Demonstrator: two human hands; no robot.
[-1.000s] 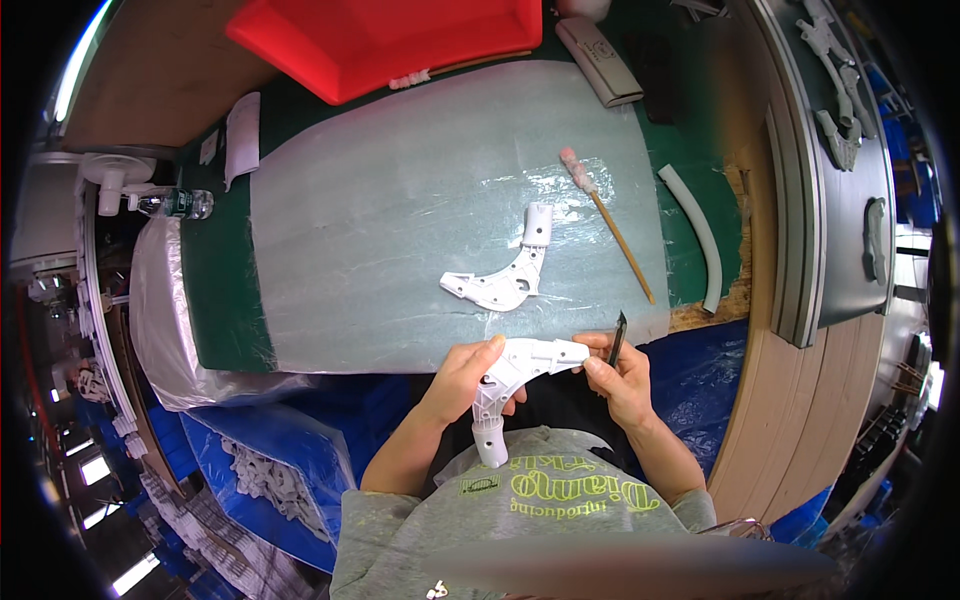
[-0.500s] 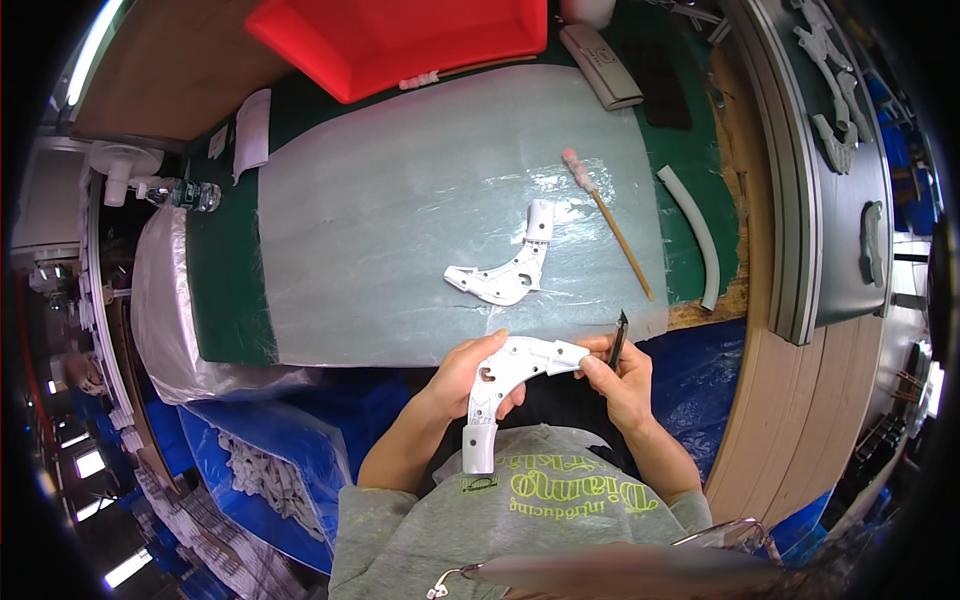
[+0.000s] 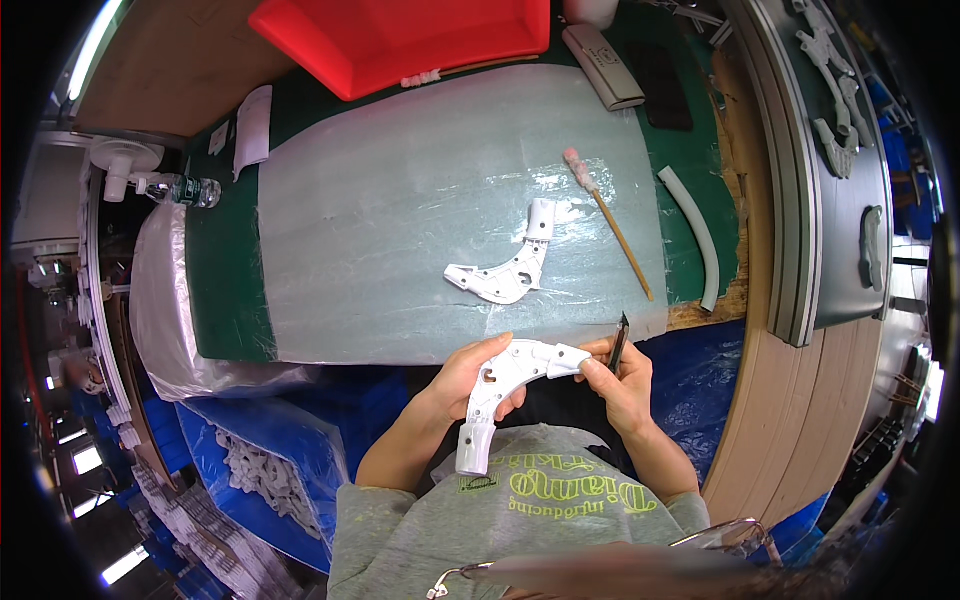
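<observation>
My left hand [image 3: 470, 375] holds a white curved plastic part [image 3: 500, 390] in front of my chest, just below the table's near edge. My right hand [image 3: 620, 375] pinches the part's right end and also grips a thin dark blade tool [image 3: 619, 342] that points up. A second white curved part [image 3: 508, 272] lies on the pale foam sheet [image 3: 400, 200] a little beyond my hands.
A stick with a pink tip [image 3: 610, 225] and a white curved strip [image 3: 695, 235] lie right of the sheet. A red tray [image 3: 400, 35] sits at the far edge, a water bottle [image 3: 180, 188] at left. Blue bags with white parts [image 3: 260, 470] stand at lower left.
The part in my hands has turned slightly, its long end now hanging lower toward my chest. Both hands stay in about the same place.
</observation>
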